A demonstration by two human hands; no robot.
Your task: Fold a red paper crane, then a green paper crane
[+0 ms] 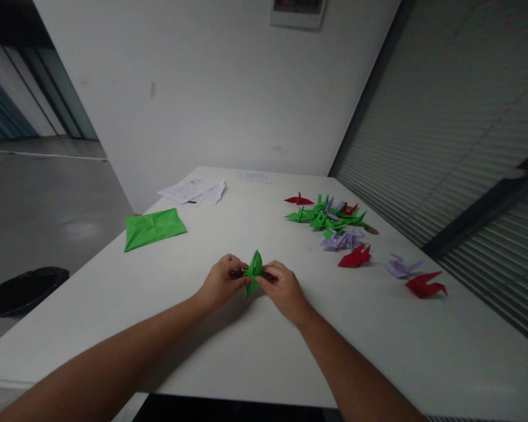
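A green folded paper crane (256,265) is between my two hands, just above the middle of the white table (229,351). My left hand (223,280) pinches its left side with thumb and fingers. On the other side my right hand (284,286) grips it the same way, thumb toward me. One pointed flap of the crane stands up and another points down toward me. My fingertips hide its two sides.
At right lies a pile of green, purple and red paper cranes (323,218), with a red crane (425,285) nearest the blinds (466,146). Green paper sheets (155,227) and printed papers (192,191) lie at left. A black-lined bin (24,290) stands beside the table.
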